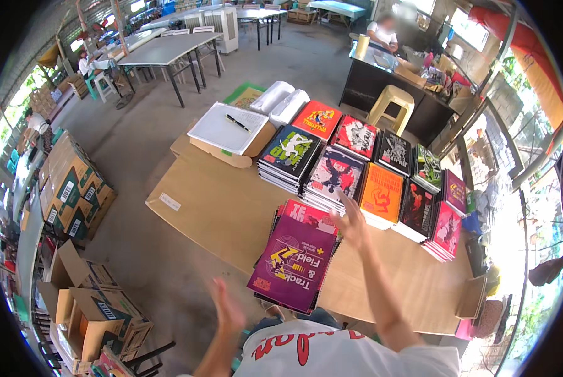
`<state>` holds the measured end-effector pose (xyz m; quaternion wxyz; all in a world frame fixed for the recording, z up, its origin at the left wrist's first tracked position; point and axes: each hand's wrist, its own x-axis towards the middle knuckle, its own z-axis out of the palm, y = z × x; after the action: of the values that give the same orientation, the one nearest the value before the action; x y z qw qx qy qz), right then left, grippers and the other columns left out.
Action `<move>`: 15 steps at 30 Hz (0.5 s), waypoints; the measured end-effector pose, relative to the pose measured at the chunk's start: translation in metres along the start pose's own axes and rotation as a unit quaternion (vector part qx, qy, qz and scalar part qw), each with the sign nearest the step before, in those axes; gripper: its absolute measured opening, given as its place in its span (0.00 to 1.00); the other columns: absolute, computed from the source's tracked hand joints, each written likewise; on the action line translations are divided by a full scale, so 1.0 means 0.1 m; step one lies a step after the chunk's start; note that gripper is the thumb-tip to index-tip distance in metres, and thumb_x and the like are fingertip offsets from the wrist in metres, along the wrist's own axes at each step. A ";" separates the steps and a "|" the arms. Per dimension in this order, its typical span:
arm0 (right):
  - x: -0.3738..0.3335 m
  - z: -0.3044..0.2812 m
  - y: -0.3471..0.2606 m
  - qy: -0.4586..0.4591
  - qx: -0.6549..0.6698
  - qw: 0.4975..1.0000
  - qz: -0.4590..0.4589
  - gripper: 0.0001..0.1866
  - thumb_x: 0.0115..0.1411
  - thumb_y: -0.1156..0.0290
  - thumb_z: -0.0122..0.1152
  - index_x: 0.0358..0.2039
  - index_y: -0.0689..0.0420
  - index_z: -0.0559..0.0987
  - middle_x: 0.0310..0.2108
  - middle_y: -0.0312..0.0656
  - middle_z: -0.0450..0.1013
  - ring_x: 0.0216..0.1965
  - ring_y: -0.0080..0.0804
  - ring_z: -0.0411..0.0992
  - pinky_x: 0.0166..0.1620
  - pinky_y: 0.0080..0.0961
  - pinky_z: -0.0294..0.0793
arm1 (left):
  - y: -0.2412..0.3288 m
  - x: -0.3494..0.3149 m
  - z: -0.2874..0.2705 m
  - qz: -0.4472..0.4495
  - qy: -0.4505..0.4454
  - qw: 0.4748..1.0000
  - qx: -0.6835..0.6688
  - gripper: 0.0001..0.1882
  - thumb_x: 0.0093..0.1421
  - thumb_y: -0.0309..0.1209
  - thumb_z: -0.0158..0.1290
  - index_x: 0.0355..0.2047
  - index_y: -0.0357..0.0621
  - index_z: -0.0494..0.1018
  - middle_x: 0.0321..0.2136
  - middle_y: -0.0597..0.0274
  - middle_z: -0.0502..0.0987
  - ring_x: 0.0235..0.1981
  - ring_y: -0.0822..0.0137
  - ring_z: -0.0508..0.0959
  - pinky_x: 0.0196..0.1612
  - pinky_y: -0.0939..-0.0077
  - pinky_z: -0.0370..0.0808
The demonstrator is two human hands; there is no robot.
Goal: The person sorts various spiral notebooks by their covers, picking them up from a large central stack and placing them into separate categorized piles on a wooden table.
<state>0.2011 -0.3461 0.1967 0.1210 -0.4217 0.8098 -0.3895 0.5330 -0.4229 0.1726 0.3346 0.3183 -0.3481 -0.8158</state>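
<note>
A stack of notebooks with a purple cover on top lies at the table's near edge. Pink and darker covers stick out unevenly from under it. My right hand is raised just right of this stack, fingers stretched out, holding nothing. To the stack's left and nearer my body, my left hand hangs in the air, slightly blurred, its fingers extended and nothing in it. Beyond my right hand stand two rows of notebook piles, among them a dark one with a green design and an orange one.
A white tray with a pen rests on cardboard at the table's far left, beside white wrapped packs. Cardboard boxes are piled on the left; an opened carton sits nearer. A yellow stool stands behind the table. People sit farther off.
</note>
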 end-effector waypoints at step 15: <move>-0.51 0.56 0.96 0.006 0.476 0.837 0.271 0.41 0.62 0.40 0.43 0.67 0.47 0.46 0.65 0.49 0.45 0.65 0.42 0.44 0.61 0.55 0.43 | -0.37 1.09 -0.84 -0.098 0.083 0.984 0.124 0.54 0.56 0.70 0.37 0.68 0.42 0.36 0.68 0.49 0.41 0.68 0.55 0.45 0.68 0.59 0.40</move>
<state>0.2051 -0.3035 0.0817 0.4026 -0.0735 0.6068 -0.6814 0.5222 -0.5167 0.0658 0.2383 0.4567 -0.3848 -0.7659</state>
